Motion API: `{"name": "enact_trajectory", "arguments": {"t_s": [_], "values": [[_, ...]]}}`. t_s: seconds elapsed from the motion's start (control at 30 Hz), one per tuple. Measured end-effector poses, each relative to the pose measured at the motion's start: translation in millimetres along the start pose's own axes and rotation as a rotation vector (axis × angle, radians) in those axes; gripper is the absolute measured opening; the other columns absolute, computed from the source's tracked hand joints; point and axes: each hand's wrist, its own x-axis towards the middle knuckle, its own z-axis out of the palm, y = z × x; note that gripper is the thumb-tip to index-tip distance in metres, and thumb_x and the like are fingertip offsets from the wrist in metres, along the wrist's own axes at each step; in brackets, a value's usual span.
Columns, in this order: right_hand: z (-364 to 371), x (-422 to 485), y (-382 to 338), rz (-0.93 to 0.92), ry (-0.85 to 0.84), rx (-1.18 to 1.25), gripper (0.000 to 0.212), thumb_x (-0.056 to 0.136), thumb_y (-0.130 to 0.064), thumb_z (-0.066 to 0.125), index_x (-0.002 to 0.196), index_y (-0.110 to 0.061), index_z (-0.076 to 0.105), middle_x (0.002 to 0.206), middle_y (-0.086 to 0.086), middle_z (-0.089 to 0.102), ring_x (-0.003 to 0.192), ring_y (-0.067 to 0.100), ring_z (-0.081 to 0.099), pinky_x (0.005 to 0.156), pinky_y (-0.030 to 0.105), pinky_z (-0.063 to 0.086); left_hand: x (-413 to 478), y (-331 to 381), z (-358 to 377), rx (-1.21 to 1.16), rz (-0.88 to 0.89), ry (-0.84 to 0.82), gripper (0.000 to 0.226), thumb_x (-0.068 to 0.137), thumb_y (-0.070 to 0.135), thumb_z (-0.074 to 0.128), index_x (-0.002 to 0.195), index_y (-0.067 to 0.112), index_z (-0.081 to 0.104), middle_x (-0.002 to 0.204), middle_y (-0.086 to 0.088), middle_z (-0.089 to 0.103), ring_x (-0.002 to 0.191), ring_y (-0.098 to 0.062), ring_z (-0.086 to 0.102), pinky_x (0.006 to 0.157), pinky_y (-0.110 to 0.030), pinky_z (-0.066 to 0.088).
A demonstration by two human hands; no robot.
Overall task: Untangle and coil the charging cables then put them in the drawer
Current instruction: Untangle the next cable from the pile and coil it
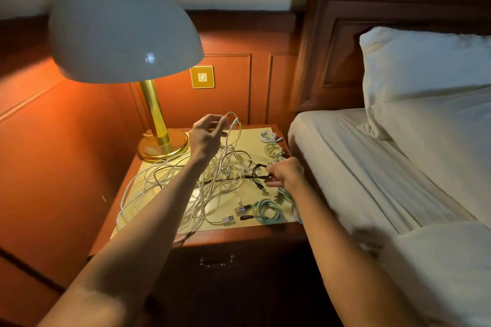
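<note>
A tangle of white cables point(170, 183) sprawls over the nightstand top point(148, 167). My left hand point(206, 135) is raised above it and pinches a loop of white cable point(233, 121), whose strands hang down into the tangle. My right hand point(285, 175) grips a black cable point(256, 172) at the right side; the cable runs left under the white strands. Coiled cables lie along the right edge: a white coil point(267, 137), a pale coil point(273, 150) and a teal coil point(267, 210). The drawer point(216, 260) below the top is closed.
A brass lamp point(159, 141) with a white dome shade stands at the back left of the nightstand. The bed point(372, 167) with white sheets and a pillow lies close on the right. Red wood panelling with a wall switch point(202, 77) is behind.
</note>
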Motion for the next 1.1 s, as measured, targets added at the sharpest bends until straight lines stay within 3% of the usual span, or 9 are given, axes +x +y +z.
{"name": "enact_trajectory", "arguments": {"t_s": [0.13,0.3,0.43,0.5,0.57,0.73,0.87,1.0,1.1], "values": [[17,7,7,-0.114,0.173,-0.457,0.025,0.083,-0.007,0.077,0.107,-0.001,0.069,0.093,0.013,0.073,0.070,0.020,0.073,0.053,0.027,0.059,-2,-3,-9,-0.038,0.000,-0.008,0.024,0.092,0.029,0.069,0.108,0.012,0.071,0.095,-0.004,0.076,0.074,-0.014,0.073,0.066,-0.034,0.061],[25,6,14,-0.277,0.203,-0.872,0.020,0.093,-0.016,0.068,0.108,-0.004,0.066,0.115,0.012,0.068,0.102,0.029,0.065,0.071,0.031,0.050,-9,-1,-20,0.078,0.112,-0.046,0.023,0.092,0.029,0.069,0.108,0.014,0.072,0.089,0.002,0.076,0.071,-0.005,0.072,0.059,-0.024,0.059],[27,-15,-16,-0.546,0.219,-0.834,0.054,0.090,-0.036,0.072,0.136,-0.011,0.056,0.137,0.014,0.051,0.112,0.026,0.057,0.085,0.033,0.052,-7,9,-35,0.202,0.312,-0.069,0.016,0.092,0.027,0.069,0.102,0.015,0.074,0.084,0.004,0.075,0.066,0.000,0.071,0.055,-0.018,0.056],[31,-30,-47,-0.680,0.061,-0.581,0.089,0.082,-0.047,0.078,0.155,-0.023,0.033,0.130,0.007,0.049,0.116,0.024,0.054,0.086,0.033,0.050,-2,21,-42,0.205,0.363,-0.071,0.015,0.091,0.026,0.070,0.102,0.016,0.075,0.083,0.006,0.075,0.067,0.002,0.070,0.057,-0.015,0.055],[44,-41,-75,-0.710,-0.107,-0.385,0.101,0.078,-0.050,0.080,0.158,-0.030,0.023,0.117,-0.005,0.053,0.105,0.019,0.059,0.075,0.023,0.049,5,37,-46,0.169,0.393,-0.099,0.014,0.091,0.027,0.071,0.101,0.018,0.075,0.085,0.007,0.076,0.070,0.002,0.071,0.062,-0.019,0.057],[72,-31,-124,-0.812,0.037,-0.406,0.033,0.097,-0.032,0.064,0.116,-0.006,0.071,0.094,0.006,0.073,0.074,0.016,0.061,0.051,0.014,0.038,21,69,-56,0.135,0.390,-0.191,0.008,0.092,0.029,0.070,0.098,0.026,0.075,0.087,0.014,0.075,0.082,0.000,0.071,0.079,-0.028,0.059],[64,-33,-158,-0.831,0.030,-0.624,0.038,0.100,-0.034,0.058,0.094,0.000,0.075,0.083,0.015,0.074,0.069,0.027,0.069,0.070,0.036,0.055,25,61,-69,0.246,0.244,-0.163,0.045,0.091,0.039,0.069,0.133,0.032,0.057,0.111,0.006,0.072,0.087,-0.010,0.071,0.075,-0.027,0.057],[52,-43,-180,-0.898,-0.022,-0.626,0.033,0.102,-0.024,0.055,0.096,0.001,0.075,0.084,0.015,0.076,0.049,0.004,0.060,0.055,0.017,0.047,7,31,-49,0.329,-0.082,-0.376,0.090,0.083,0.045,0.075,0.154,0.024,0.024,0.136,-0.007,0.058,0.119,-0.020,0.058,0.089,-0.027,0.045],[45,-48,-186,-0.904,-0.074,-0.476,0.029,0.103,-0.021,0.054,0.102,0.000,0.075,0.089,0.012,0.076,0.053,0.000,0.061,0.057,0.017,0.045,-4,5,-22,0.363,-0.228,-0.370,0.106,0.079,0.050,0.077,0.157,0.028,0.009,0.143,-0.018,0.049,0.125,-0.030,0.054,0.099,-0.038,0.046]]}}
